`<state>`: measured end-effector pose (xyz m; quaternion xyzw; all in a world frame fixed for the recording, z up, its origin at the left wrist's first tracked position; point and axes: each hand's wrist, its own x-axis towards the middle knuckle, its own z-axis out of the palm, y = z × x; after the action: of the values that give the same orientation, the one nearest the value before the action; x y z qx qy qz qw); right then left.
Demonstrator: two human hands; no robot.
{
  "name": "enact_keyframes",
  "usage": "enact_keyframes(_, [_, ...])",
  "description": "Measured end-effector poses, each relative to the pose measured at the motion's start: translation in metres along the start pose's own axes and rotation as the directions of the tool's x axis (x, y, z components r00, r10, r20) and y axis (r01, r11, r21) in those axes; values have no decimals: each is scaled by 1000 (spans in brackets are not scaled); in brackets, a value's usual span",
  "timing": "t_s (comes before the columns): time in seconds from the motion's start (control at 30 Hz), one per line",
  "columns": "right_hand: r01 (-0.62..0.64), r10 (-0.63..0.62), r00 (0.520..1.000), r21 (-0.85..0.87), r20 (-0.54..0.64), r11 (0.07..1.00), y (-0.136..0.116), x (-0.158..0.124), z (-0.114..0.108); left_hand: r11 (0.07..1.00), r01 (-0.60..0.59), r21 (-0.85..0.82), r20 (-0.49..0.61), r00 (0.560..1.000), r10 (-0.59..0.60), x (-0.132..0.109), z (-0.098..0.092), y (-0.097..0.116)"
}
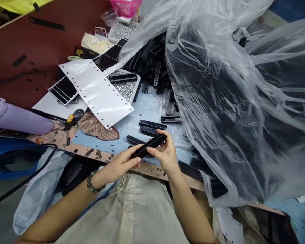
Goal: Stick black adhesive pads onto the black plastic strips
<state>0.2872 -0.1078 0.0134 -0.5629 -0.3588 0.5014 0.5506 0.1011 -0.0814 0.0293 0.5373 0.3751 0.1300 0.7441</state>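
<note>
Left hand [120,163] and right hand [165,152] low at center frame, wrists angled inward, fingers closed around either end of a tilted black plastic bar [148,146]; more black bars [152,124] lie just above on a blue mat [147,108]

Between the person's left hand [119,165] and right hand [165,152] lies a bar [148,145], held just above the workbench's near edge [91,153]. Ahead of it, more bars [152,124] lie on a mat [144,108]. A punched sheet [96,91] lies left of them, partly over a tray [124,86] of tiny studs (or beads, too small to tell). A plastic bag [231,101] fills the right side, beside a heap of parts [147,64] behind the mat.
</note>
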Motion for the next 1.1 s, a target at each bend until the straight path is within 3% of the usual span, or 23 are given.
enact_keyframes(0.17, [-15, 14, 1000, -62, -14, 998, 10, -16, -29, 996, 13, 83, 111, 994, -22, -9, 0, 2])
enact_keyframes(0.3, [97, -23, 961, -257, 275, 962, 10, -35, -56, 992, 14, 126, 243, 969, -45, -11, -6, 2])
enact_keyframes(0.37, [157, -37, 939, -330, 342, 931, 7, -37, -62, 980, -27, 199, 225, 974, -18, -11, -12, 4])
enact_keyframes(0.43, [165, -74, 964, -356, 254, 920, 7, -32, -64, 936, -73, 344, 78, 996, 49, -11, -19, 8])
enact_keyframes(0.5, [162, -141, 986, -350, 85, 923, 10, -21, -62, 854, -68, 516, -130, 979, 156, -9, -26, 11])
enact_keyframes(0.57, [163, -185, 982, -355, -27, 920, 18, -7, -59, 734, -52, 677, -225, 935, 273, -3, -31, 9])
enact_keyframes(0.63, [165, -189, 982, -407, -20, 899, 26, 4, -56, 553, -90, 828, -153, 913, 378, 8, -33, 1])
enact_keyframes(0.73, [208, -176, 978, -555, 113, 805, 33, 9, -52, 306, -156, 939, 12, 906, 424, 30, -30, -17])
enact_keyframes(0.83, [272, -210, 962, -674, 175, 687, 31, 11, -52, 227, -138, 964, 30, 906, 422, 48, -26, -28])
enact_keyframes(0.97, [315, -331, 934, -754, 136, 577, 24, 31, -51, 128, -137, 982, 64, 887, 457, 63, -22, -18])
enact_keyframes(1.1, [374, -268, 926, -747, 266, 549, 25, 51, -41, 29, -192, 981, 162, 893, 419, 81, -22, 0])
